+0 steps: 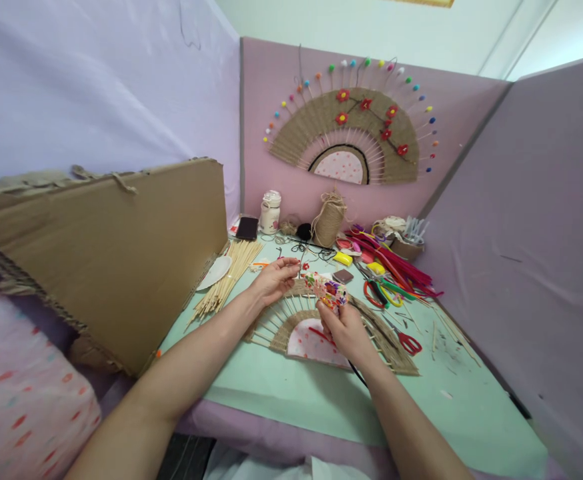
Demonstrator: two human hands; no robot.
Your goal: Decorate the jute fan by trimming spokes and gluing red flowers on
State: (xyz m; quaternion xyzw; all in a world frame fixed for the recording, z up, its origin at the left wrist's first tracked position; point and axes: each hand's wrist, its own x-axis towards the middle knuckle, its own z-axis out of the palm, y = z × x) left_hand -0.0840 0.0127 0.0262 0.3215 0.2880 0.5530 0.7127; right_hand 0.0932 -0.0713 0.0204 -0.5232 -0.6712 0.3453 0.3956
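Observation:
My right hand (344, 327) is closed round the handle of a flower-patterned hot glue gun (325, 288), whose dark cord trails below the wrist. The gun's tip points up and left toward my left hand (276, 279). That hand's thumb and fingers are pinched together. A thin dark stem and a bit of red show at its fingertips, too small to make out clearly. Beneath both hands lies a half-round fan (284, 331) of twine woven on sticks, with a pink spotted fabric centre (301, 339). A thin red strip rests on that fabric, partly behind my right hand.
Red-handled scissors (409, 343) and pliers (375, 293) lie to the right, near magenta pipe cleaners (401, 260). Bamboo sticks (231, 277), a twine spool (329, 220), a white jar (270, 212) and a phone (247, 228) stand around. Cardboard (121, 260) walls the left. A finished-looking fan (396, 127) hangs behind.

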